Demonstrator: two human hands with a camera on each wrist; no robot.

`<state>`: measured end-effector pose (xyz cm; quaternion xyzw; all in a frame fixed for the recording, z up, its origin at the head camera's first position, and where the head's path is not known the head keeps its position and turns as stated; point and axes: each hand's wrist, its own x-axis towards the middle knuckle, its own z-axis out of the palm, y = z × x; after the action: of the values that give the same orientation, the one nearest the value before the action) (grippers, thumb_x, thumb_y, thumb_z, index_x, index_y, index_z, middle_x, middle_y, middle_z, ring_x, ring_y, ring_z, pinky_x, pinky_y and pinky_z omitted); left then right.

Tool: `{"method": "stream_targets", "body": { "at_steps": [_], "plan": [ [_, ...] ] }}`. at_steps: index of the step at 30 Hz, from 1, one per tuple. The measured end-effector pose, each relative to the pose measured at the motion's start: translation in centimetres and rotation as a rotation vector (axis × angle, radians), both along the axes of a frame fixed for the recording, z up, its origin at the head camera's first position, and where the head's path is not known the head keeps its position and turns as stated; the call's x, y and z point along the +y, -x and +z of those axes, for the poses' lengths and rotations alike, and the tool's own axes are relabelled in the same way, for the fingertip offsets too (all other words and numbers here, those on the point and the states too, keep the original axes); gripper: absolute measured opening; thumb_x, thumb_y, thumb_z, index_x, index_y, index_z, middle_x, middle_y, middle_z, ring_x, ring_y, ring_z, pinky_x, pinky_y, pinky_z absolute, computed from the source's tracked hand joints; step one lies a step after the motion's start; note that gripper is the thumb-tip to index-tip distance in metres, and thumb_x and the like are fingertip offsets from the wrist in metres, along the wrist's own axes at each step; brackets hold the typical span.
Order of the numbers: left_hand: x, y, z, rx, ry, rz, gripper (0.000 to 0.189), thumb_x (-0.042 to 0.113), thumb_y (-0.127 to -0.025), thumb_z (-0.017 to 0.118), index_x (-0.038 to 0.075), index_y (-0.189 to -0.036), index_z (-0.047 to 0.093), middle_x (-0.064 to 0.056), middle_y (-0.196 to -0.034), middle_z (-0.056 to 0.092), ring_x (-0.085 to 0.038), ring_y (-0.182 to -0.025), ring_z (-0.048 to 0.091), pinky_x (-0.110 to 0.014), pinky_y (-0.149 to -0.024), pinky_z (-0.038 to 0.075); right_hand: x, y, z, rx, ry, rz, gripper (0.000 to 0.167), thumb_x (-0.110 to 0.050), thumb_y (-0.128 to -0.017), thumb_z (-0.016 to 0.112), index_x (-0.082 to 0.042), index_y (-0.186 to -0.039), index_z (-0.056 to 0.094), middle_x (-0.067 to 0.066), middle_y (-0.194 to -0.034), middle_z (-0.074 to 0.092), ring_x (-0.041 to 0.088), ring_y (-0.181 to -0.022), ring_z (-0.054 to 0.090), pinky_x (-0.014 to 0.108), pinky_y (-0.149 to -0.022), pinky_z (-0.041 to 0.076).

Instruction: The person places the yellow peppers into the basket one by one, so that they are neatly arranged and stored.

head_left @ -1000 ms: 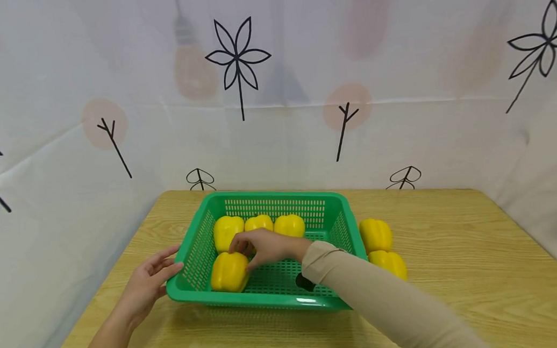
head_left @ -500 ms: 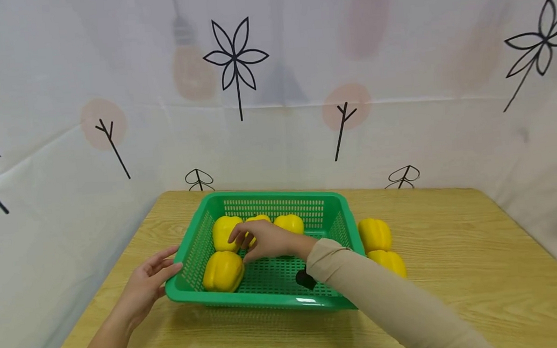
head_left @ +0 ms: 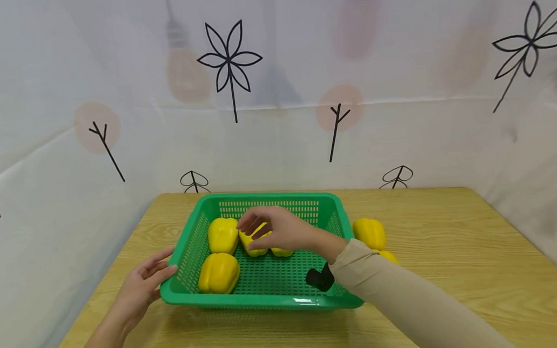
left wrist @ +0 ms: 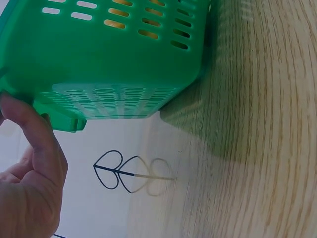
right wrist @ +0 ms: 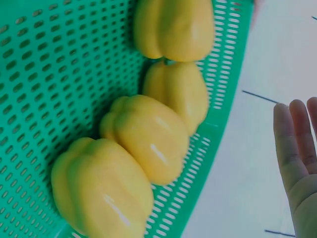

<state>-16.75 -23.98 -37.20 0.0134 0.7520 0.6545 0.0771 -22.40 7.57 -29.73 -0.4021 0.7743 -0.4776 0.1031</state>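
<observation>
right hand farther from front pepper

Basket: green, rectangular, slotted, upright. Contents: four glossy yellow bell peppers, at 8 o'clock, 10 o'clock and, partly hidden, two toward 12 o'clock. Two outer peppers sit beside it at 3 o'clock.

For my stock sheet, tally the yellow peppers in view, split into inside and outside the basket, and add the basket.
Inside peppers: 4
Outside peppers, on the table: 2
Green basket: 1
Total: 7
</observation>
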Motion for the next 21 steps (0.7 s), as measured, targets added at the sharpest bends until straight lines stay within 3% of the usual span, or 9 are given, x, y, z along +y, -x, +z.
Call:
{"method": "stream_targets", "body": {
  "at_steps": [10, 21],
  "plan": [
    [-0.1, 0.0, 0.2, -0.009, -0.009, -0.002, 0.059, 0.024, -0.094, 0.059, 0.005, -0.143, 0.033, -0.007, -0.114, 0.049, -0.014, -0.088, 0.059, -0.033, -0.074, 0.053, 2.5, -0.5, 0.8, 0.071, 0.108, -0.015, 0.028, 0.003, -0.083, 0.068, 0.001, -0.109, 0.058, 0.009, -0.111, 0.059, 0.023, -0.099, 0.057, 0.036, -0.083, 0.05],
    [0.0, -0.1, 0.2, -0.023, -0.01, 0.009, 0.06, 0.024, -0.093, 0.059, 0.005, -0.143, 0.032, -0.007, -0.114, 0.049, -0.014, -0.088, 0.059, -0.033, -0.074, 0.053, 5.7, -1.8, 1.5, 0.09, 0.178, -0.089, 0.026, 0.007, -0.079, 0.069, 0.005, -0.104, 0.06, 0.015, -0.105, 0.06, 0.024, -0.096, 0.059, 0.04, -0.083, 0.05]
  ]
}}
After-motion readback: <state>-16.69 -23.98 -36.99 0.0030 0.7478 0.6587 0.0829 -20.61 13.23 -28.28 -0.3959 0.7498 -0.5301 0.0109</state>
